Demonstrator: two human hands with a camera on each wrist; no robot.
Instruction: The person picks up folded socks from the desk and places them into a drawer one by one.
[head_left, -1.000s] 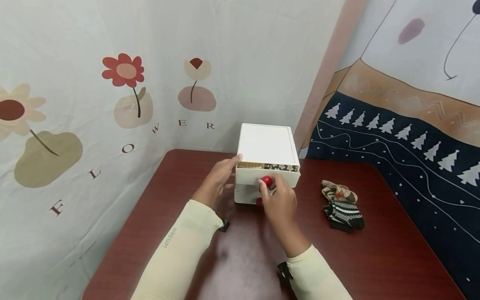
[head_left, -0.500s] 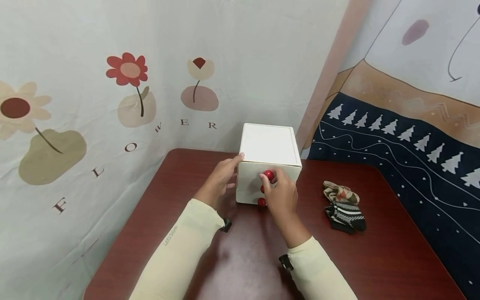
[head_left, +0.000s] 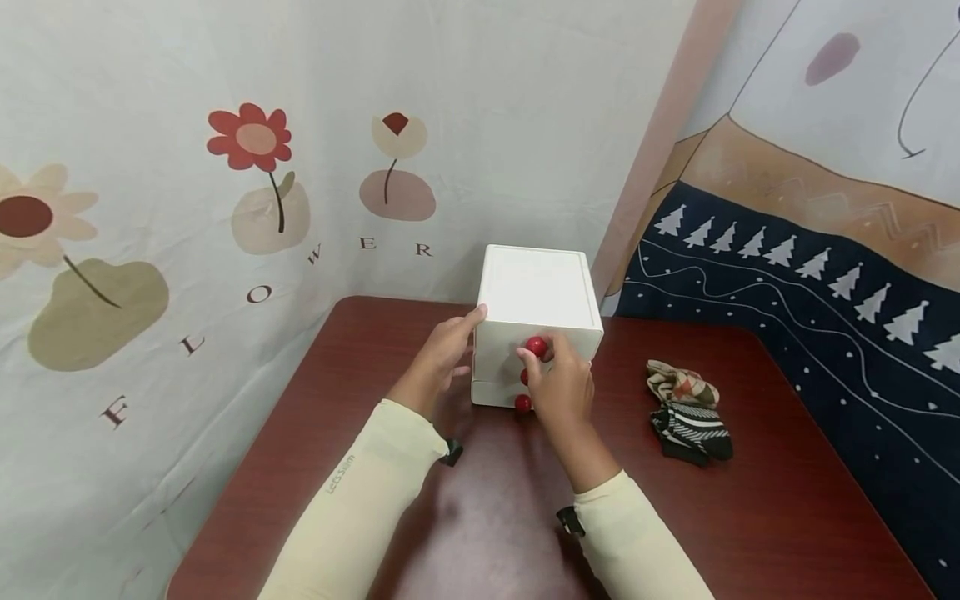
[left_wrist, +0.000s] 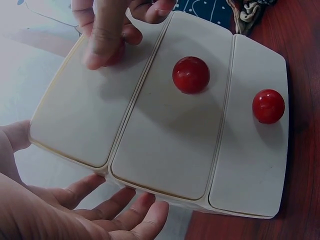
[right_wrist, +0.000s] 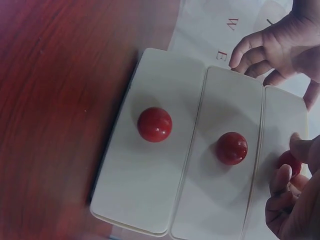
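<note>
A small white drawer unit (head_left: pixel 536 285) stands on the table, its three drawer fronts level with each other. Each front carries a round red knob. My right hand (head_left: pixel 561 387) pinches the top knob (head_left: pixel 536 347) between thumb and fingers. The middle knob (left_wrist: pixel 191 75) and the bottom knob (left_wrist: pixel 268 106) show fully in the left wrist view. My left hand (head_left: pixel 441 354) rests against the unit's left side, thumb at the top front edge and fingers loosely extended along the side wall. What lies inside the drawers is hidden.
Right of the unit, a patterned beige sock bundle (head_left: pixel 681 383) and a black-and-white striped one (head_left: pixel 690 432) lie on the dark red table (head_left: pixel 480 517). A flower-printed curtain (head_left: pixel 315 100) hangs behind, and a navy tree-printed cloth (head_left: pixel 795 308) at the right.
The top drawer has slid inward from partly open to closed, pushed by my right hand on its knob. Patterned cloth in it went out of sight. My left hand stayed at the side.
</note>
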